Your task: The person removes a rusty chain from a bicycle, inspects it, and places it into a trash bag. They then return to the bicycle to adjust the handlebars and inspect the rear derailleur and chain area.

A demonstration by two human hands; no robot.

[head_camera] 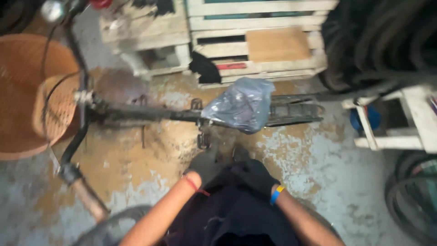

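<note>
A dark bicycle lies across the view, its saddle wrapped in a blue plastic bag. Both my hands wear black gloves and sit close together just below the crank and pedal. My left hand has a red thread at the wrist. My right hand has a blue and yellow wristband. A dark cloth or garment fills the space between my forearms. Blur hides the fingers, so their grip is unclear.
A woven brown basket sits at the handlebar end, with a brown handlebar grip lower left. Wooden pallets stand behind. Black tyres hang upper right over a white wooden stand; another tyre lies lower right.
</note>
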